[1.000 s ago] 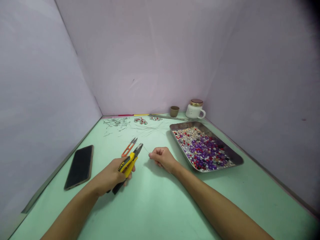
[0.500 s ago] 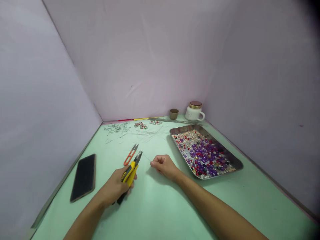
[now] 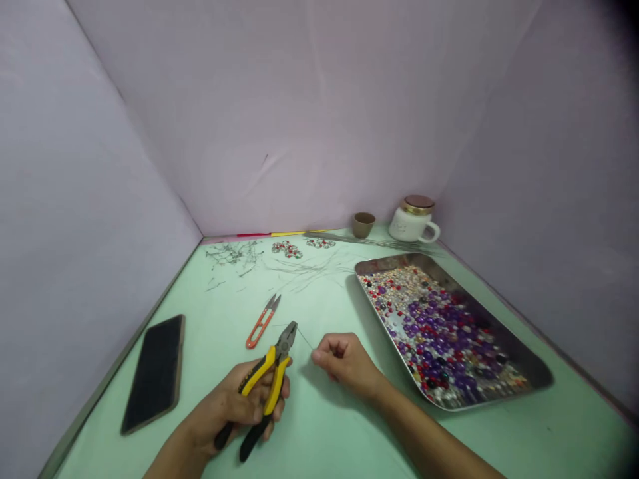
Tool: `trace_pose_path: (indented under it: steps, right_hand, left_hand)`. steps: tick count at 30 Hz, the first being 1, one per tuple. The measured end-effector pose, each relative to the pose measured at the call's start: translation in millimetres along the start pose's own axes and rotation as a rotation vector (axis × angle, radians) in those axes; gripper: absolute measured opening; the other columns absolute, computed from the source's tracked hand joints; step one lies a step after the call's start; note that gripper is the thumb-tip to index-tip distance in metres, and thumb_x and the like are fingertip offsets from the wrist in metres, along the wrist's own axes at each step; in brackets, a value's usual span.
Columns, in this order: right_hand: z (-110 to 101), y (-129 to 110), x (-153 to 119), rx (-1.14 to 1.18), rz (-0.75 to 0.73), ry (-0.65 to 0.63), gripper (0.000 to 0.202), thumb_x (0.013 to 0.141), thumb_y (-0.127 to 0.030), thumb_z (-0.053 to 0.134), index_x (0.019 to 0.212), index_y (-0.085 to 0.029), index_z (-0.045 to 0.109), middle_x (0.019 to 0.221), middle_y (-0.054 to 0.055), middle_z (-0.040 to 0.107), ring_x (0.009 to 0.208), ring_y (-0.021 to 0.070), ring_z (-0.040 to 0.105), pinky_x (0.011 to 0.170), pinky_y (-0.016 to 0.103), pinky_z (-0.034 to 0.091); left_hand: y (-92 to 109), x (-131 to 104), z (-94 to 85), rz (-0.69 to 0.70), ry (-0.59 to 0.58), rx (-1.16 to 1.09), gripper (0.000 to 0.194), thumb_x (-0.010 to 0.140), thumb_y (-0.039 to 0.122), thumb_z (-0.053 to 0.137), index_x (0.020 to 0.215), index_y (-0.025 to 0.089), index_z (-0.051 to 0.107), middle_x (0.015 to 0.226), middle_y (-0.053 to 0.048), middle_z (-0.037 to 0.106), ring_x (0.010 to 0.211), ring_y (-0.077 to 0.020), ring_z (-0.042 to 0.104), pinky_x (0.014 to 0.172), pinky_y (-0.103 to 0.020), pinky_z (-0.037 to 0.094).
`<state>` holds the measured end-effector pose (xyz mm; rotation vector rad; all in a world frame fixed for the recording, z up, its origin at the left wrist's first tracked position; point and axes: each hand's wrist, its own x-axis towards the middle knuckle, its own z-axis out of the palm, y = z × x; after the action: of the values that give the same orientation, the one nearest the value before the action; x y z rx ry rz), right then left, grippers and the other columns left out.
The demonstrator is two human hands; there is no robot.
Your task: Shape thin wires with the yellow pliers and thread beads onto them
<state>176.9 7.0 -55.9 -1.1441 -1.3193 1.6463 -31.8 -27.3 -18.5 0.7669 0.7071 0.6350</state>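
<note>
My left hand [image 3: 244,402] is closed round a pair of yellow and black pliers [image 3: 272,372], whose handles are spread a little and whose jaws point up and away. Between thumb and forefinger, my right hand [image 3: 347,362] pinches a thin wire [image 3: 304,337]. The wire slants up to the jaws of the pliers; whether they grip it I cannot tell. Just beyond the pliers lie orange-handled thread snips [image 3: 260,324], blades pointing away. Right of my right hand stands a metal tray [image 3: 367,305] of purple, red and pale beads.
A phone [image 3: 154,374] lies at the left. Toward the back are tangled wire bits [image 3: 234,255], beaded wire pieces [image 3: 287,249], loose wires [image 3: 307,268] and a bundle of straight wires [image 3: 344,238]. A small brown cup [image 3: 363,225] and a lidded white mug [image 3: 408,225] stand near the back wall.
The pliers' handles have spread apart and the pliers have turned in my left hand. My right hand still pinches the wire. The whole view has shifted slightly, with the tray appearing larger.
</note>
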Motion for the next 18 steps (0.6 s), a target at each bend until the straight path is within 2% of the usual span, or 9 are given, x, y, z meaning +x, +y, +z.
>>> trace_pose_path:
  steps: [3, 9, 18]
  right_hand:
    - [-3.3, 1.0, -0.7, 0.026, 0.023, -0.030, 0.032, 0.063, -0.043, 0.062, 0.055, -0.016, 0.049, 0.036, -0.007, 0.039, 0.033, 0.0040, 0.030, 0.035, 0.019, 0.020]
    - [-7.9, 5.3, 0.1, 0.131, 0.054, -0.057, 0.034, 0.062, -0.045, 0.064, 0.058, -0.015, 0.050, 0.033, -0.009, 0.038, 0.027, 0.0021, 0.025, 0.030, 0.017, 0.016]
    - [-10.7, 8.5, 1.9, 0.233, 0.047, -0.087, 0.030, 0.063, -0.040, 0.066, 0.058, -0.014, 0.052, 0.031, -0.009, 0.039, 0.025, 0.0013, 0.023, 0.027, 0.015, 0.015]
  left_hand:
    - [0.6, -2.8, -3.9, -0.007, 0.018, 0.094, 0.060, 0.049, 0.003, 0.053, 0.107, 0.018, 0.049, 0.090, -0.006, 0.054, 0.074, -0.0182, 0.053, 0.057, -0.030, 0.046]
    - [-6.9, -3.1, -21.1, 0.001, -0.080, 0.271, 0.062, 0.052, 0.004, 0.051, 0.113, 0.016, 0.044, 0.087, -0.006, 0.057, 0.065, -0.0156, 0.055, 0.060, -0.030, 0.045]
    - [3.0, -5.8, -3.6, 0.018, -0.036, 0.232, 0.047, 0.055, 0.011, 0.059, 0.102, 0.015, 0.054, 0.084, -0.006, 0.053, 0.082, -0.0207, 0.049, 0.068, -0.035, 0.045]
